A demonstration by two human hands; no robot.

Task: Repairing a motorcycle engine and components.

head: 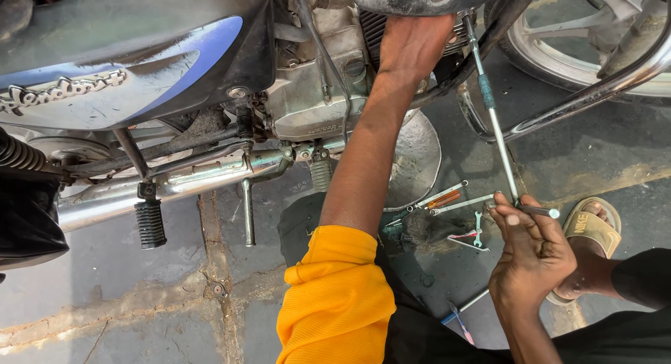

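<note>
My left hand reaches up against the motorcycle engine beneath the tank; its fingers are tucked out of sight behind the engine parts, so its grip is hidden. An orange sleeve is pushed up that arm. My right hand is closed around the crossbar of a long T-handle wrench. The wrench's shaft runs up and left to the engine side near my left hand.
On the ground lie a round metal pan, an orange-handled screwdriver, a small spanner and a blue-handled tool. A sandalled foot is right of my hand. The exhaust pipe, footpeg and wheel surround the work.
</note>
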